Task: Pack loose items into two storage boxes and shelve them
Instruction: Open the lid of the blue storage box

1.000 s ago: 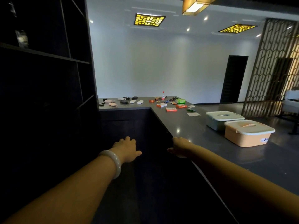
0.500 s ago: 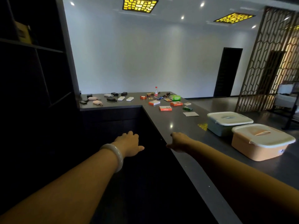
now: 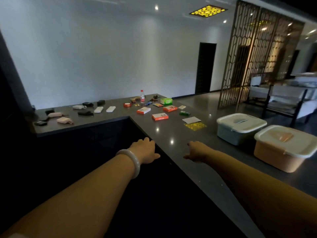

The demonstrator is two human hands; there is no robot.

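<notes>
Reaching forward with nothing held: left hand (image 3: pixel 145 150) and right hand (image 3: pixel 197 151), each grip loose and apart.

Right hand hovers over the dark grey L-shaped desk (image 3: pixel 173 133); at 2 o'clock sit the lidded grey-blue plastic box (image 3: pixel 240 128) and lidded orange plastic box (image 3: pixel 283 148), with small loose items (image 3: pixel 157 116) scattered at 12.

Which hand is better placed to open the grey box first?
Probably the right hand: it is over the counter, on the same side as the lidded grey box. The left hand is at the counter's inner edge, farther away.
</notes>
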